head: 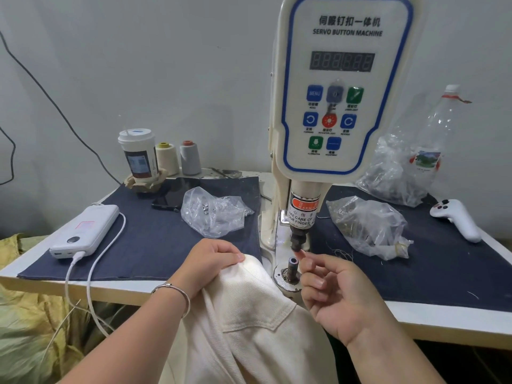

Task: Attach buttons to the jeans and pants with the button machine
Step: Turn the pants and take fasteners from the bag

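White worktop [415, 322] w/ navy cloth. Left hand [210, 261] gripped cream pants [257, 314], bunched just left of button machine [340, 87] lower post [293, 266]. Right hand [340, 295] nearer, fingertip under the punch; grip curled, button not discernible.

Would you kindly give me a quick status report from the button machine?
Left hand grips cream pants. Right hand, fingertip up at upper punch. Pants not yet over lower die. Finger in the press gap.

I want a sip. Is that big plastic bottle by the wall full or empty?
Empty, it seems. The plastic bottle stands upright and clear; the wall shows through it, with no liquid line visible.
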Available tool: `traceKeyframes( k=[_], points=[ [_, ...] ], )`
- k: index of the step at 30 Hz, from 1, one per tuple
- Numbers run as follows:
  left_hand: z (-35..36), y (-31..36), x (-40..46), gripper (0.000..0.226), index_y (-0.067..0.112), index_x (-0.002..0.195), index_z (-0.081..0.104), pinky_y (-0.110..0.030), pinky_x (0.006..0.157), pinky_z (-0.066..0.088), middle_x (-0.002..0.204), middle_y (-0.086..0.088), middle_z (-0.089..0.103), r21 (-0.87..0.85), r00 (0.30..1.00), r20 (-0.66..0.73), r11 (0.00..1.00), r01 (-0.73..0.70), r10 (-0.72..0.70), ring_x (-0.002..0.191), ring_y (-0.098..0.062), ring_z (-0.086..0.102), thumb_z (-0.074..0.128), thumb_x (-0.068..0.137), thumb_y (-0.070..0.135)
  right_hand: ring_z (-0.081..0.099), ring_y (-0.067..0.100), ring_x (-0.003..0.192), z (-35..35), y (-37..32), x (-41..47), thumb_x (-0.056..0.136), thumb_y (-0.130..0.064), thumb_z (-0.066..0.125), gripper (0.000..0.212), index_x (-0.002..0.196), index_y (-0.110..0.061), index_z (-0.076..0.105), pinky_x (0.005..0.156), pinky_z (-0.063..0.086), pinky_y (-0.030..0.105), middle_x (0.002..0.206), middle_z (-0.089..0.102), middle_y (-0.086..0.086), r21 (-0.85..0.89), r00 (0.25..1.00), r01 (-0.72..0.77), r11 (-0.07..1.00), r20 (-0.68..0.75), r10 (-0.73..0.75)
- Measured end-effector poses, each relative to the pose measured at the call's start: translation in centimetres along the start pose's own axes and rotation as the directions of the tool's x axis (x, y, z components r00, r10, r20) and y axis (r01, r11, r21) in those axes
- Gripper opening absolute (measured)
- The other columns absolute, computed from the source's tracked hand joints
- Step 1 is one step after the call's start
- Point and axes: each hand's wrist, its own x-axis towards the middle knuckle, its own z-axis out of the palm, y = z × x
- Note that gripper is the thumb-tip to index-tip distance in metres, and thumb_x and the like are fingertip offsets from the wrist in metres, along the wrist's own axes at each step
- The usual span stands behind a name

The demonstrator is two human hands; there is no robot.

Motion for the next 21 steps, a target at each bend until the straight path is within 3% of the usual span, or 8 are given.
traceKeyframes(
  k=[4, 8, 9, 12, 16, 18, 21],
  points=[
    [0.0, 0.0, 0.1, 0.02, 0.025, 0.066, 0.077, -0.014, 0.07, 0.043, 0.069, 0.009, 0.071, 0.009, 1.0, -0.001, 1.0, -0.008, 0.008, 0.067, 0.004, 0.061, 0.075, 0.085, 0.017, 0.031, 0.008, 0.03, -0.1, -0.2, -0.3, 0.071, -0.001, 0.056, 0.006, 0.075, 0.003, 0.058, 0.029, 0.019, 0.015, 0.056, 0.044, 0.002, 0.092, 0.999, -0.003, 0.996, 0.033, 0.0],
    [0.0, -0.2, 0.1, 0.02, 0.023, 0.067, 0.078, -0.013, 0.069, 0.044, 0.069, 0.008, 0.07, -0.006, 1.0, 0.008, 1.0, -0.01, 0.01, 0.067, 0.003, 0.061, 0.074, 0.085, 0.016, 0.031, 0.008, 0.032, -0.3, -0.1, -0.7, 0.057, -0.001, 0.062, 0.03, 0.086, 0.009, 0.061, 0.032, 0.019, 0.017, 0.056, 0.041, 0.002, 0.155, 0.997, 0.01, 0.988, 0.071, -0.021],
    [-0.1, -0.2, 0.1, 0.019, 0.022, 0.067, 0.077, -0.014, 0.07, 0.044, 0.069, 0.008, 0.07, -0.013, 1.0, 0.011, 1.0, -0.009, 0.009, 0.067, 0.002, 0.061, 0.075, 0.085, 0.016, 0.031, 0.009, 0.032, -0.4, 0.0, -0.8, 0.061, -0.004, 0.061, 0.031, 0.089, 0.01, 0.062, 0.033, 0.019, 0.017, 0.057, 0.041, 0.002, 0.156, 0.997, 0.018, 0.988, 0.069, -0.029],
    [-0.1, -0.4, 0.2, 0.018, 0.021, 0.067, 0.077, -0.015, 0.07, 0.044, 0.068, 0.007, 0.069, -0.049, 1.0, 0.021, 0.999, -0.012, 0.013, 0.066, 0.0, 0.06, 0.074, 0.085, 0.016, 0.031, 0.009, 0.033, -0.5, 1.0, -1.3, 0.076, -0.012, 0.052, 0.032, 0.099, 0.007, 0.063, 0.033, 0.019, 0.018, 0.058, 0.043, 0.003, 0.086, 0.998, 0.057, 0.995, 0.027, -0.06],
    [-0.3, -0.4, 0.1, 0.018, 0.019, 0.066, 0.076, -0.012, 0.067, 0.043, 0.066, 0.005, 0.066, -0.089, 0.999, 0.035, 0.996, -0.026, 0.029, 0.065, -0.002, 0.058, 0.075, 0.083, 0.015, 0.03, 0.012, 0.03, 1.3, 3.5, -2.0, 0.069, -0.009, 0.054, 0.027, 0.094, 0.001, 0.061, 0.033, 0.018, 0.015, 0.053, 0.045, 0.007, -0.146, 0.995, 0.09, 0.985, 0.047, -0.084],
    [-0.3, -0.2, 0.0, 0.019, 0.022, 0.059, 0.073, -0.012, 0.063, 0.042, 0.062, 0.004, 0.063, -0.111, 0.998, 0.052, 0.993, -0.038, 0.044, 0.062, -0.004, 0.055, 0.076, 0.078, 0.016, 0.035, 0.013, 0.033, 3.9, 4.4, -1.6, 0.072, -0.005, 0.058, 0.019, 0.09, -0.002, 0.064, 0.034, 0.021, 0.016, 0.054, 0.049, 0.008, -0.392, 0.983, 0.163, 0.905, 0.147, -0.114],
    [-0.2, -0.3, -0.1, 0.021, 0.02, 0.054, 0.071, -0.013, 0.063, 0.04, 0.058, 0.007, 0.062, -0.104, 0.996, 0.074, 0.993, -0.05, 0.058, 0.06, -0.004, 0.053, 0.069, 0.074, 0.015, 0.045, 0.012, 0.04, 8.7, 4.1, 2.2, 0.08, 0.008, 0.055, 0.021, 0.083, -0.01, 0.066, 0.037, 0.033, 0.019, 0.058, 0.058, 0.006, -0.714, 0.905, 0.412, 0.566, 0.249, -0.345]
  ],
)
